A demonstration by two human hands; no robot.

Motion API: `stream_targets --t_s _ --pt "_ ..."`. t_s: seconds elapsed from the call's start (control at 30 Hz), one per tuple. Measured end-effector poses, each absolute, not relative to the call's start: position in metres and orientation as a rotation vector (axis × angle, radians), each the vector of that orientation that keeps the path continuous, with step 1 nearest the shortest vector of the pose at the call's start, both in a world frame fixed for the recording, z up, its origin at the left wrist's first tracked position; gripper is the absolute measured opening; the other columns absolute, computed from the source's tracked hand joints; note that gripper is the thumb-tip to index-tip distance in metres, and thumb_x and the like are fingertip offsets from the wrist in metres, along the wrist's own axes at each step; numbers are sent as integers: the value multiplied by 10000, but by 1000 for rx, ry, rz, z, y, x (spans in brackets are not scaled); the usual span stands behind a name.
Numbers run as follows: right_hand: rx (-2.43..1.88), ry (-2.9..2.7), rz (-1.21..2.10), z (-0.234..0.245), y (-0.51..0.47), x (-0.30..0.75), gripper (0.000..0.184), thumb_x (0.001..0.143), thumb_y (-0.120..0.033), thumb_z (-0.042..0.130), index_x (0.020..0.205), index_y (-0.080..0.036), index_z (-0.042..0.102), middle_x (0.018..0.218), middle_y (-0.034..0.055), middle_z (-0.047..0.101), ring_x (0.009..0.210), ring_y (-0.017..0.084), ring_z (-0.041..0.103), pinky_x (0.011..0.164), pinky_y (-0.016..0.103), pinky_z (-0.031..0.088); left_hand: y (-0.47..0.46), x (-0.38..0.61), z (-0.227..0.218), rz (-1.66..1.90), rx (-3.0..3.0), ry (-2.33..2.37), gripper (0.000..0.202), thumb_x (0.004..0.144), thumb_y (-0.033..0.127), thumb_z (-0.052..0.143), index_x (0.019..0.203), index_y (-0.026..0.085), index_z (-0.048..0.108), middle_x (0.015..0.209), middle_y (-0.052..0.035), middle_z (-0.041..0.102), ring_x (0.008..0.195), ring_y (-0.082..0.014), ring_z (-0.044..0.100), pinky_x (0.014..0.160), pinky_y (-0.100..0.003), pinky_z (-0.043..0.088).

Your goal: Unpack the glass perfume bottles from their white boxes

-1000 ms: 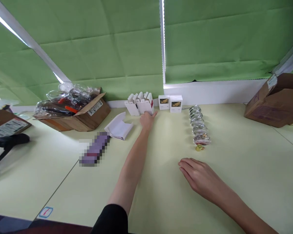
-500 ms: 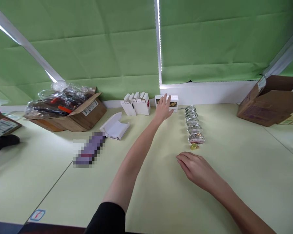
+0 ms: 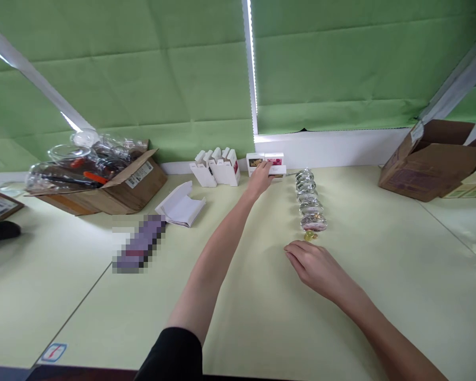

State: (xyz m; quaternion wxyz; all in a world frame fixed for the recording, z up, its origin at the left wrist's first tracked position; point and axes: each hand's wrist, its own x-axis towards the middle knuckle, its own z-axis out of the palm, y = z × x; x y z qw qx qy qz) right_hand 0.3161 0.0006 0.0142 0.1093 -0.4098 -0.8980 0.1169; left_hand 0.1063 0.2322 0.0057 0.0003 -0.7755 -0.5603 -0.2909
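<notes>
My left hand (image 3: 259,179) reaches to the back of the pale yellow-green table (image 3: 238,317), its fingers over a small white picture-printed carton (image 3: 275,165). A matching carton (image 3: 255,163) stands just to its left. My right hand (image 3: 313,267) rests on the table top, empty, fingers slightly curled. Just beyond its fingertips lies a yellow translucent piece (image 3: 309,235), at the near end of a row of clear glass jars (image 3: 308,198). The contents of the jars are too small to tell.
Several folded white cartons (image 3: 216,169) stand left of my left hand. Nearer lie a white paper folder (image 3: 180,207) and a pixelated purple object (image 3: 138,244). An open cardboard box of plastic-wrapped glassware (image 3: 135,188) sits back left; another open box (image 3: 432,169) sits back right.
My left hand has moved from the folded cartons onto the printed carton, and that carton now shows a pink picture. My right hand has barely moved. The view has drifted slightly.
</notes>
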Motion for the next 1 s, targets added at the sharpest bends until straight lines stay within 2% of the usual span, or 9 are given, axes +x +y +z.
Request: stream_targets --t_s 0.1,0.23,0.33,0.5,0.63,0.77,0.87,0.93,1.0 --pt "-1196 -2622 338 13 2 317 325 1027 -184 356 892 -184 651 903 63 705 804 193 664 665 310 465 219 96 10 -948 -2517 -1733 340 868 143 644 1208 154 628 1265 -118 619 1193 -259 579 1004 -359 486" --pt "-1162 -2583 310 9 4 318 325 1025 -187 363 905 -179 665 926 76 719 840 203 680 697 321 491 183 82 14 -1052 -2533 -1733 346 852 198 698 1195 168 659 1232 -99 648 1174 -243 600 1021 -356 484" --pt "-1145 -2536 275 6 5 318 331 1025 -201 361 937 -178 679 970 89 733 874 218 693 722 340 518 143 72 16 -1126 -2592 -1759 313 851 253 717 1156 188 684 1207 -96 670 1129 -242 629 975 -353 511" --pt "-1133 -2324 229 -4 3 313 327 1020 -264 372 1154 -175 657 1147 118 723 967 256 705 766 391 565 67 60 21 -1303 -2698 -1748 294 805 327 767 1068 208 714 1109 -88 703 1036 -232 654 914 -352 528" --pt "-1173 -2148 327 -11 -1 305 433 1000 -359 432 1393 -199 513 1287 136 664 1023 269 698 812 427 593 17 63 21 -1442 -2775 -1806 333 789 436 772 1048 231 723 1056 -73 717 924 -211 665 812 -339 541" --pt "-1178 -2109 599 -14 -7 297 476 986 -394 459 1431 -226 470 1325 129 645 969 248 716 824 425 607 -13 74 9 -1612 -2627 -1966 368 792 480 762 1053 226 717 1028 -60 736 888 -200 662 776 -323 537" --pt "-1133 -2065 835 -11 -12 290 508 993 -411 455 1471 -244 420 1338 114 642 1051 244 703 884 411 594 -25 77 3 -1569 -2651 -2071 517 874 503 667 1316 242 607 1261 -88 692 1012 -220 666 872 -348 542" --pt "-1089 -2045 956 -7 -14 288 524 1010 -437 424 1498 -251 386 1364 110 629 1099 246 687 936 419 568 -30 74 3 -1517 -2784 -2062 645 933 498 587 1507 270 403 1470 -102 549 1160 -238 639 969 -376 529" --pt "-1054 -2038 1030 -3 -14 287 506 1026 -454 378 1484 -243 417 1319 105 657 1095 250 683 936 415 559 -33 68 6 -1460 -2922 -1974 675 961 481 548 1560 293 300 1569 -88 420 1329 -261 546 1082 -418 476"
